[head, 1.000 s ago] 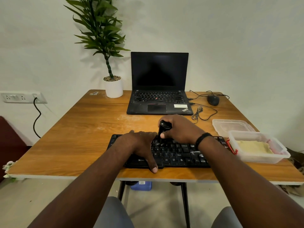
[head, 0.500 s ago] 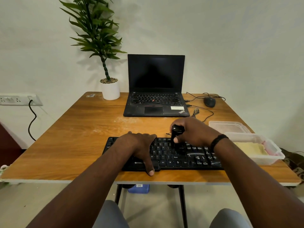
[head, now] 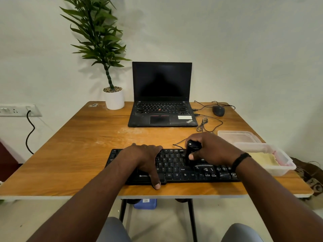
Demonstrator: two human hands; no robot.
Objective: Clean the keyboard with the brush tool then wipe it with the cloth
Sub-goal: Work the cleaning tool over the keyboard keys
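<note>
Pale wall with socket strip at left; wooden table bears open laptop, potted plant, mouse, plastic containers; black keyboard lies at near edge; left hand rests flat on it, holding nothing; right hand closed around upright black brush tool set on the keys.

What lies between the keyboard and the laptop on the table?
Head view: mostly bare table between keyboard and laptop, with pale dusty smudges; toward the right, thin black cable crosses it.
</note>
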